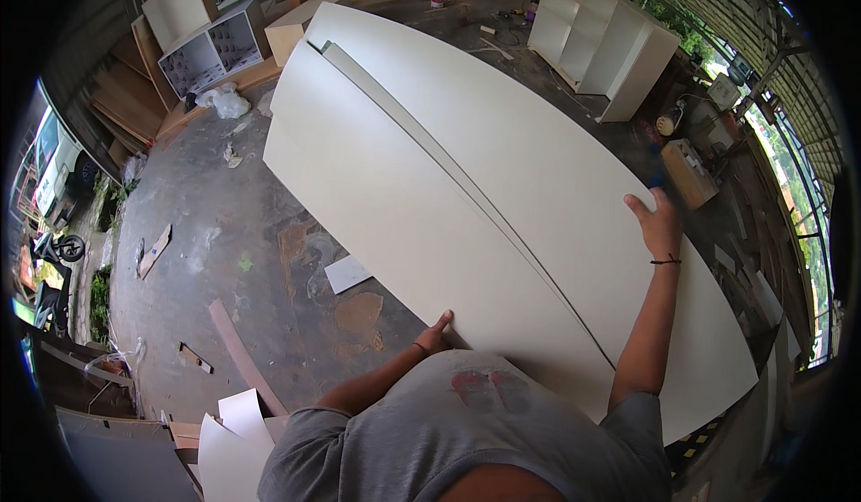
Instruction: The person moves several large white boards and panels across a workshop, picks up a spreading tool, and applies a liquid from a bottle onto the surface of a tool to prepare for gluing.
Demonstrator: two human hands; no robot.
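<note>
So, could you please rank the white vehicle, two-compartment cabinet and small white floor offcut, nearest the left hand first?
1. Small white offcut, ahead and left of the left hand
2. Two-compartment cabinet, upper left
3. White vehicle, outside, far left

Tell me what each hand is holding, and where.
Left hand holds the left white panel by its outer long edge; right hand holds the right white panel, likewise.

Passage over floor (pixel 179 323) left; white panels (pixel 386 188) block middle.
</note>
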